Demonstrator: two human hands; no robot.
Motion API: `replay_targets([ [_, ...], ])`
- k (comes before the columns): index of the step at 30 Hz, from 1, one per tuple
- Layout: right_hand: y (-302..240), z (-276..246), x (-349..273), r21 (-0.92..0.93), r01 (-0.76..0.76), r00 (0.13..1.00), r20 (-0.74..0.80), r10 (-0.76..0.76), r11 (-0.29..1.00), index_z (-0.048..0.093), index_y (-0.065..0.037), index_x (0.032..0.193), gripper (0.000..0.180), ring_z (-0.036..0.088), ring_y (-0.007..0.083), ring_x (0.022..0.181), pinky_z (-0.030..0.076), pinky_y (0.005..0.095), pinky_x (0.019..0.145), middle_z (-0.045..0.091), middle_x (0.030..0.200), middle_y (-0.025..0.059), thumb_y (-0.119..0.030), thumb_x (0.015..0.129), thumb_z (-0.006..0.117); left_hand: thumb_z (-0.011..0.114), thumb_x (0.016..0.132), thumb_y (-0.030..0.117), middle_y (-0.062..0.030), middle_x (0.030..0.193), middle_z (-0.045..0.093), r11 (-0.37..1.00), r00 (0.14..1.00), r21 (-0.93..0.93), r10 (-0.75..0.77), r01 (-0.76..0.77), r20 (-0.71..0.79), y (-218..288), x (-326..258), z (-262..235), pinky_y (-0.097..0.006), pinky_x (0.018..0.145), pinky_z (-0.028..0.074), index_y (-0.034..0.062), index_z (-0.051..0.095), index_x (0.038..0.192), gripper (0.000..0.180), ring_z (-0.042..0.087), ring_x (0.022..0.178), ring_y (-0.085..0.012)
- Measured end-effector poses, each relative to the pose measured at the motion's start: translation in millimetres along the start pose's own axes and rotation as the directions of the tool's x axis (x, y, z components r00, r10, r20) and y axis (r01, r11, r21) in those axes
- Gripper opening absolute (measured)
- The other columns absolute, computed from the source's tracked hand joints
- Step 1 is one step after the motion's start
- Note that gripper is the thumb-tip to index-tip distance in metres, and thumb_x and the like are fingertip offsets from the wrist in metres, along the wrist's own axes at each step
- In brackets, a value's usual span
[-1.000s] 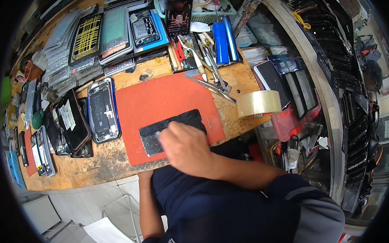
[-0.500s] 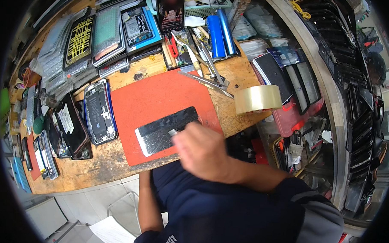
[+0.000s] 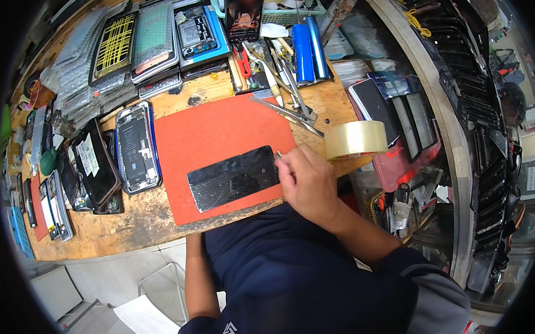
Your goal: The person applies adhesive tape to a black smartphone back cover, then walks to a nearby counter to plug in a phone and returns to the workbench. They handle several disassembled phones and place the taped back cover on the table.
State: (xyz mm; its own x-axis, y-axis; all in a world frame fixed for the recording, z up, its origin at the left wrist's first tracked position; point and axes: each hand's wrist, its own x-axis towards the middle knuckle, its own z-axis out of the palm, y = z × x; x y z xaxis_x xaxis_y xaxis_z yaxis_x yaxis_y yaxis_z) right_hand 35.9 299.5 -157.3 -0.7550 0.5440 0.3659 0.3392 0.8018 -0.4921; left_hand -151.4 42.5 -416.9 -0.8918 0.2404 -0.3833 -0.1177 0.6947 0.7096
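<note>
A black phone screen, speckled and scratched, lies on an orange-red mat at the front edge of the wooden bench. My right hand is closed at the screen's right end. Its thumb and forefinger pinch something small and pale that I cannot make out. Only my left forearm shows below the bench edge; the hand itself is hidden.
Right of the mat stands a roll of clear tape, beside long metal tweezers. An opened phone lies at the left. Behind are hand tools, a propped-up phone and bubble-wrapped parts.
My right hand has moved right, from above the screen to its right end. The fingers stay pinched. The screen lies in about the same place.
</note>
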Motion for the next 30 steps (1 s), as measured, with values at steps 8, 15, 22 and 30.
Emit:
replay_targets([
  [8,-5.2,-6.2,-0.7,0.195,0.105,0.994,-0.006,-0.106,0.975,0.072,-0.001,0.109,0.018,0.068,0.0363,0.082,0.055,0.0455,0.071,0.063,0.091,0.0146,-0.001,0.091,0.075,0.063,0.108,0.025,-0.022,0.147,0.062,1.0,1.0,0.014,0.011,-0.012,0.014,0.6,0.4,1.0,-0.05,0.115,0.05,-0.0008,0.06,0.145,0.045,0.061,0.134,-0.0377],
  [15,-9.3,-1.1,-2.7,0.206,0.005,0.997,0.078,-0.022,0.979,0.073,0.002,0.104,0.013,0.067,0.0375,0.08,0.055,0.0463,0.07,0.062,0.087,0.0156,-0.002,0.092,0.074,0.064,0.108,0.025,-0.022,0.147,0.063,1.0,1.0,0.013,0.002,-0.002,0.009,-3.9,-2.9,0.5,-0.05,0.115,0.05,-0.0006,0.061,0.144,0.044,0.062,0.133,-0.0379],
  [22,-11.0,-4.1,-8.8,0.288,0.004,0.997,0.076,-0.027,0.958,0.074,0.002,0.104,0.012,0.067,0.0388,0.078,0.054,0.0479,0.068,0.064,0.087,0.0163,-0.003,0.094,0.074,0.064,0.107,0.025,-0.022,0.146,0.063,1.0,1.0,0.028,0.008,-0.008,0.014,-2.4,-2.3,1.2,-0.05,0.115,0.05,-0.0004,0.062,0.143,0.044,0.062,0.133,-0.038],
  [30,-14.0,-13.1,-17.0,0.3,0.008,0.992,0.115,-0.045,0.954,0.073,0.002,0.102,0.01,0.066,0.0332,0.07,0.053,0.0442,0.063,0.062,0.083,0.0134,0.0,0.093,0.075,0.065,0.107,0.025,-0.022,0.145,0.064,0.999,1.0,0.038,0.008,-0.008,0.016,-1.6,-0.5,0.8,-0.05,0.115,0.05,-0.0001,0.063,0.142,0.043,0.063,0.132,-0.0382],
])
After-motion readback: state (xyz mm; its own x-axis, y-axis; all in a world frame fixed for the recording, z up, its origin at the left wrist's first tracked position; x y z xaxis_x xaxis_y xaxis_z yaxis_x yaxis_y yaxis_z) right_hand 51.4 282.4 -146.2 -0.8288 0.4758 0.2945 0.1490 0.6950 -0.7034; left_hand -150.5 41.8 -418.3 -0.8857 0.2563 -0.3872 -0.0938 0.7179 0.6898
